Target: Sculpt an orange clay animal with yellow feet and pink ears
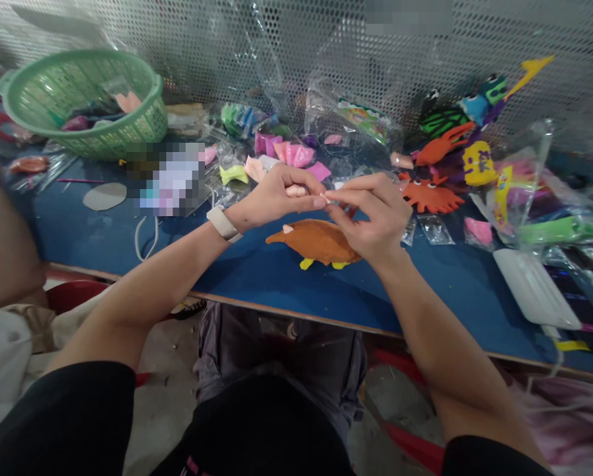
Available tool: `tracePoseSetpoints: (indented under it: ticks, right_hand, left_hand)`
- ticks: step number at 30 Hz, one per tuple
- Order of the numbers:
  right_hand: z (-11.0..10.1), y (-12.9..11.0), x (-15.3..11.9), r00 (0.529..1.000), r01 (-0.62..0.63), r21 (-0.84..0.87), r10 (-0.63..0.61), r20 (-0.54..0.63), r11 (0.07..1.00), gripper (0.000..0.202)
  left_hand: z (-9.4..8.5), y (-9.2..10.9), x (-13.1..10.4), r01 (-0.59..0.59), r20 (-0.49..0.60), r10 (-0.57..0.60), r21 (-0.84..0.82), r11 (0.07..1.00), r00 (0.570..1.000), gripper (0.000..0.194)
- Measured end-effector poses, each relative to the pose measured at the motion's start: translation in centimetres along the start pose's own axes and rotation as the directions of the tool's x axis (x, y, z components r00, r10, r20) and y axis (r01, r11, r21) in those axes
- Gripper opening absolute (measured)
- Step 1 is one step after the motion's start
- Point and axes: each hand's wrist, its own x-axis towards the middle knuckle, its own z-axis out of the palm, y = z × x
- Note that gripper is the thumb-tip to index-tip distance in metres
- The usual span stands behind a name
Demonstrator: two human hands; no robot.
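Observation:
My left hand (275,196) is closed, with a lump of pale pink modelling clay (296,191) tucked in its curled fingers. Between its fingertips and those of my right hand (373,211) is a tiny pale pink bit of clay (326,197), pinched from both sides. Just below the hands, a brown clay animal (320,239) lies on the blue table (256,277). It has a pointed snout to the left, yellow feet (306,264) and a small pale pink piece (288,229) on its head. My right hand hides its rear end.
A green basket (102,135) stands at the back left. Clay packets (293,153) lie behind my hands. To the right are an orange clay crab (432,193), a yellow clay piece (478,163), plastic bags and a white power bank (534,287). Another person's arm (3,231) is at far left.

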Motion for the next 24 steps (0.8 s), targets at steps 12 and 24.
tracePoseSetpoints:
  ticks: [12,24]
  right_hand:
    - [0.03,0.26,-0.25,1.000,-0.010,-0.031,0.010,-0.016,0.999,0.011]
    - [0.01,0.16,-0.38,0.996,-0.084,-0.075,0.085,0.014,0.994,0.018]
  left_hand:
    - [0.10,0.02,-0.08,-0.004,-0.023,0.004,-0.003,1.000,1.000,0.063]
    - [0.05,0.09,-0.09,0.010,-0.046,-0.010,-0.005,1.000,0.999,0.060]
